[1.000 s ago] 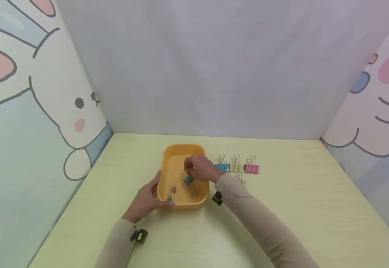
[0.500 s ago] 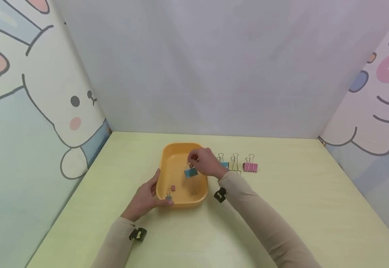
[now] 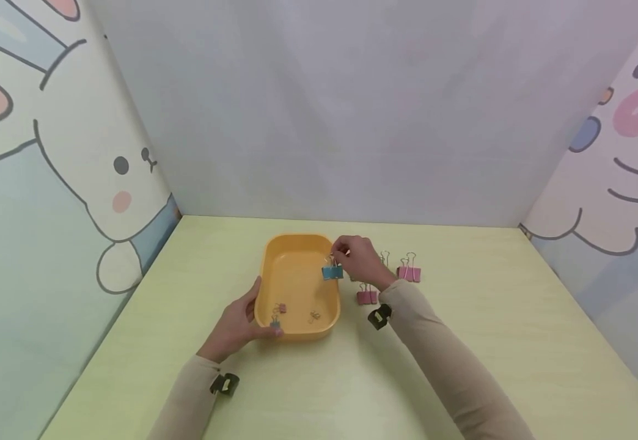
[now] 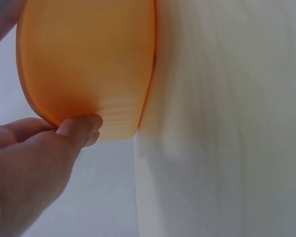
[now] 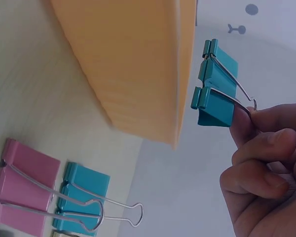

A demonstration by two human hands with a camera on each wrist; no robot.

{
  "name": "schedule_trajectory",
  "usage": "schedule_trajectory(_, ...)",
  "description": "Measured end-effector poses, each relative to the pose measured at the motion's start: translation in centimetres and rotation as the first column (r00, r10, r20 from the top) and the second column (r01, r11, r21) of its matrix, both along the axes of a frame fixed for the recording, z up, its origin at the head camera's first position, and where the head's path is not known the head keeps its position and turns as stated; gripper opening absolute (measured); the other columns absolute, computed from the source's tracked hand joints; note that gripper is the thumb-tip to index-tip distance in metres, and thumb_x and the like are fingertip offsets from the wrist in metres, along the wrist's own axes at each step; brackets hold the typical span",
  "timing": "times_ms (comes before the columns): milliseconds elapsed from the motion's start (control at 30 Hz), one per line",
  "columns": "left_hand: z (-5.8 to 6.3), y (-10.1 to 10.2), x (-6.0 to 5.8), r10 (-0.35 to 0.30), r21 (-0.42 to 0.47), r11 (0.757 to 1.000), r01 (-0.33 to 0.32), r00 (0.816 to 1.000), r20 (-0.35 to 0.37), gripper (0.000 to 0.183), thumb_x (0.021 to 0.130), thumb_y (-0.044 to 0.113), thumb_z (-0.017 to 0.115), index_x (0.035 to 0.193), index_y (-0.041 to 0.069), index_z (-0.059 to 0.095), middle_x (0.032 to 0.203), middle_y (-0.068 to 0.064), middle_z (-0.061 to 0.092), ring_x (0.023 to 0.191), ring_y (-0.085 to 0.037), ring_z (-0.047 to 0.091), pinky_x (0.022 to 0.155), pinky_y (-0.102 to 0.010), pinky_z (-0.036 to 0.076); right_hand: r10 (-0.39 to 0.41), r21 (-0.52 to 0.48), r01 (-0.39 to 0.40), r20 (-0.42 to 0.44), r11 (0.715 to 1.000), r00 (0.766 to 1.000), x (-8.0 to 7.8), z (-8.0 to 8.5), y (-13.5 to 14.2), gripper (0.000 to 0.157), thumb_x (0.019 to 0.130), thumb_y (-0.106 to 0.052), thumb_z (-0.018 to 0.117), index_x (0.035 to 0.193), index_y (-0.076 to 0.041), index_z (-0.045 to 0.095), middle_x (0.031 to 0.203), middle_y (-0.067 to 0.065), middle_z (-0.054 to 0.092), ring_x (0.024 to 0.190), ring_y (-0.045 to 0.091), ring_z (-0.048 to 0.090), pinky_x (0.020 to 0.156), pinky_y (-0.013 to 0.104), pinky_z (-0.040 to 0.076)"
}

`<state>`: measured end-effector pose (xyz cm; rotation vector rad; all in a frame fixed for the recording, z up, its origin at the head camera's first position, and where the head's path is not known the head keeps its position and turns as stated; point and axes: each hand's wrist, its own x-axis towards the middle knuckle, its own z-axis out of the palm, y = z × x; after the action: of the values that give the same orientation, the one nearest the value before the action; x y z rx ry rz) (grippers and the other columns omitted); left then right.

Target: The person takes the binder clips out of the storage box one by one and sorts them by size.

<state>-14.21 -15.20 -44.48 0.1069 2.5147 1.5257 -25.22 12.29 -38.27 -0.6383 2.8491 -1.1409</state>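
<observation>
A teal binder clip (image 3: 332, 272) hangs from my right hand (image 3: 364, 261), whose thumb and finger pinch one of its wire handles. In the right wrist view, this clip (image 5: 221, 81) is held above the bin's rim, its other fingers curled beneath. My left hand (image 3: 235, 325) grips the left near corner of the yellow-orange plastic bin (image 3: 297, 278), thumb along the near edge. Inside the bin lie a small pink clip (image 3: 282, 308), a small blue clip (image 3: 275, 324) partly by the thumb, and a small yellowish clip (image 3: 315, 316).
Right of the bin on the pale table (image 3: 495, 318) are a pink binder clip (image 3: 366, 297) and a larger pink one (image 3: 409, 274). A teal clip (image 5: 86, 192) lies beside a pink clip in the right wrist view. My right hand and wrist hide part of the group.
My right hand has lifted the teal clip from inside the bin and carried it rightward to the bin's right rim. The left hand keeps its grip on the bin.
</observation>
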Motion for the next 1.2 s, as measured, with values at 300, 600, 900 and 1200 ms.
schedule_trajectory(300, 0.3, 0.0, -0.2, -0.018, 0.02, 1.0, 0.018, 1.0, -0.008, 0.124, 0.072, 0.031, 0.091, 0.162, 0.012, 0.009, 0.17, -0.007, 0.017, 0.152, -0.026, 0.035, 0.122, -0.044, 0.035, -0.062, -0.059, 0.062, -0.002, 0.996, 0.998, 0.3, 0.6, 4.0, 0.017, 0.1, -0.011, 0.055, 0.1, -0.002, 0.07, 0.092, 0.013, 0.073, 0.081, 0.021, 0.071, 0.075, 0.035, 0.063)
schedule_trajectory(600, 0.4, -0.2, -0.3, -0.022, 0.037, 0.999, 0.022, 1.0, -0.003, 0.124, 0.072, 0.029, 0.091, 0.162, 0.011, 0.009, 0.17, -0.007, 0.018, 0.152, -0.027, 0.034, 0.123, -0.044, 0.034, -0.136, -0.076, 0.135, -0.013, 0.988, 0.991, 0.8, -0.2, 8.7, 0.02, 0.102, -0.012, 0.054, 0.101, 0.0, 0.07, 0.093, 0.015, 0.074, 0.082, 0.023, 0.073, 0.076, 0.037, 0.062)
schedule_trajectory(900, 0.2, -0.2, -0.2, -0.023, 0.055, 0.998, 0.023, 1.0, -0.003, 0.122, 0.073, 0.03, 0.091, 0.162, 0.01, 0.01, 0.17, -0.008, 0.016, 0.152, -0.028, 0.034, 0.122, -0.045, 0.035, -0.229, -0.03, 0.229, -0.001, 0.973, 0.973, 1.9, -1.5, 12.9, 0.02, 0.102, -0.009, 0.053, 0.104, 0.002, 0.068, 0.096, 0.018, 0.072, 0.088, 0.028, 0.071, 0.078, 0.042, 0.062)
schedule_trajectory(1200, 0.3, -0.4, -0.2, -0.013, 0.056, 0.998, 0.013, 1.0, 0.0, 0.121, 0.073, 0.03, 0.091, 0.162, 0.013, 0.011, 0.169, -0.008, 0.019, 0.15, -0.028, 0.038, 0.121, -0.045, 0.037, -0.264, 0.032, 0.264, -0.008, 0.964, 0.965, 2.5, -3.9, 15.7, 0.015, 0.099, -0.007, 0.055, 0.097, 0.0, 0.068, 0.091, 0.015, 0.072, 0.086, 0.025, 0.07, 0.078, 0.043, 0.063)
